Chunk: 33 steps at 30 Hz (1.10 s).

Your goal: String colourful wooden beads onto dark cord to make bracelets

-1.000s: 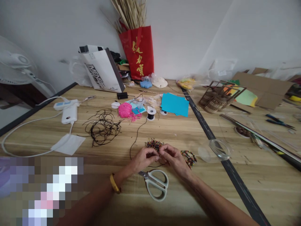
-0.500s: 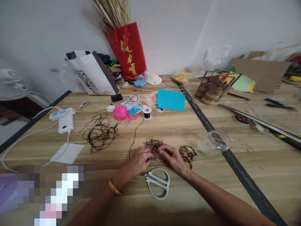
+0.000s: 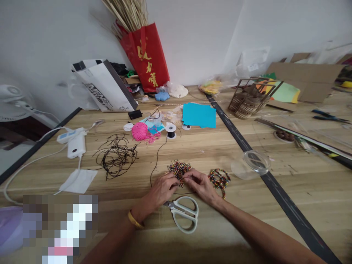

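Note:
A loose pile of small multicoloured beads (image 3: 180, 168) lies on the table with both hands at its near edge. My left hand (image 3: 164, 187) is closed in a pinch at the left of the pile; whatever it holds is too small to make out. My right hand (image 3: 199, 184) pinches at the pile's right side, its fingertips close to the left ones, and their content is hidden too. A thin black cord (image 3: 157, 161) runs from a spool (image 3: 171, 130) down behind my left hand and shows again below both hands. Scissors (image 3: 187, 214) with pale green handles lie just below.
A coiled strand of beads (image 3: 219, 178) rests right of my right hand. Tangled black cords (image 3: 117, 156), pink yarn (image 3: 139, 131) and a power strip (image 3: 76, 143) lie left. Blue sheets (image 3: 199, 115), a clear round lid (image 3: 257, 162) and a small wooden basket rack (image 3: 249, 102) stand farther out.
The view has shifted slightly. My right fingertips have moved a little left, closer to my left hand at the bead pile. The other things lie as before.

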Tool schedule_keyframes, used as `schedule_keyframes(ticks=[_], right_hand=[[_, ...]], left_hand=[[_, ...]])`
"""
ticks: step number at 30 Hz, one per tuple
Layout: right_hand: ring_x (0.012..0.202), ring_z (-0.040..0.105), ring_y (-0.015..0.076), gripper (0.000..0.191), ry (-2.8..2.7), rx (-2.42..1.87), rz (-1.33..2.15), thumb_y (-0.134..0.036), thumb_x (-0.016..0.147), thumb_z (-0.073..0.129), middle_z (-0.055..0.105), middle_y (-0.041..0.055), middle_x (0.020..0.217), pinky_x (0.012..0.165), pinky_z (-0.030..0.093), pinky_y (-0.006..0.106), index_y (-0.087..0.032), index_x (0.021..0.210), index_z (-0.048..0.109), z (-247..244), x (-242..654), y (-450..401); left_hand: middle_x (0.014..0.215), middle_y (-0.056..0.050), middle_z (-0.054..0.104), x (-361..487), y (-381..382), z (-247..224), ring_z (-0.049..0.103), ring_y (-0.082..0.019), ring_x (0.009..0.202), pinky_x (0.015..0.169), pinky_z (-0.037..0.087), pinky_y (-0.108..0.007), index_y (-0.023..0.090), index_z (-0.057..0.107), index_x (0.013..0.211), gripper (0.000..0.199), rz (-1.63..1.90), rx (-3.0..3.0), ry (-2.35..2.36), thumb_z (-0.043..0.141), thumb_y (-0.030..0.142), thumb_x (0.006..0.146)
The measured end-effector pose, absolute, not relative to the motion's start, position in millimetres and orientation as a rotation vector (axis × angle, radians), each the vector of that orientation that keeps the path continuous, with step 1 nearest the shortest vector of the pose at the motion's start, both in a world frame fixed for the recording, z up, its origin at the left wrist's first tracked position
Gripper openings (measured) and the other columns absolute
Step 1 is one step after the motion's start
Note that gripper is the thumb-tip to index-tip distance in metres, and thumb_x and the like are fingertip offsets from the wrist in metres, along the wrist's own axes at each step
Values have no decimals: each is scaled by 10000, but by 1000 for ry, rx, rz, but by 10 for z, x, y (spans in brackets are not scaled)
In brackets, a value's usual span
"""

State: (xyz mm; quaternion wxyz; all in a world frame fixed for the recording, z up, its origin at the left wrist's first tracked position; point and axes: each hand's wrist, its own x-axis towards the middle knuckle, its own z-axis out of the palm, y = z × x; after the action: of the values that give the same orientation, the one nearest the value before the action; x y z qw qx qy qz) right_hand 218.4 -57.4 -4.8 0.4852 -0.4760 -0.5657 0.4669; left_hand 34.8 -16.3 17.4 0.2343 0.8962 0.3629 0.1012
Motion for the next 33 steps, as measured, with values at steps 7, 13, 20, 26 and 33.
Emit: schedule_keyframes(ticks=[7,13,20,26,33], right_hand=[[639,470,137,245,-1421,-1169,1136,-390,849,569,548,10,683,585,367,245,-161,778,620,-78,2194,-574],[601,444,122,258,-1443,-1199,1118,-389,866,543,517,-3,641,552,351,232,-159,763,602,-60,2184,-588],[587,472,126,206,-1492,-1193,1068,-340,853,558,543,2,636,542,369,229,-168,745,596,-42,2147,-604],[621,512,136,162,-1570,-1207,944,-271,853,544,569,16,664,582,399,237,-168,740,596,-26,2144,-615],[620,505,138,179,-1670,-1172,879,-277,877,529,570,23,677,584,398,245,-172,751,602,-4,2147,-634]], left_hand=[[784,-52,650,341,-150,119,581,-177,787,734,441,-279,161,688,761,127,404,2391,978,585,94,794],[679,-33,652,350,-105,6,569,-121,611,590,450,-218,135,668,715,61,582,1932,1040,609,121,717],[680,-35,683,309,-17,-10,588,-109,609,589,460,-198,115,681,736,154,623,1481,980,716,233,644],[701,-43,691,300,-2,23,594,-120,641,620,463,-218,111,672,726,223,628,1383,943,760,286,619],[713,-44,692,296,3,-31,600,-130,660,647,475,-237,113,681,752,238,626,1419,947,759,300,626]])
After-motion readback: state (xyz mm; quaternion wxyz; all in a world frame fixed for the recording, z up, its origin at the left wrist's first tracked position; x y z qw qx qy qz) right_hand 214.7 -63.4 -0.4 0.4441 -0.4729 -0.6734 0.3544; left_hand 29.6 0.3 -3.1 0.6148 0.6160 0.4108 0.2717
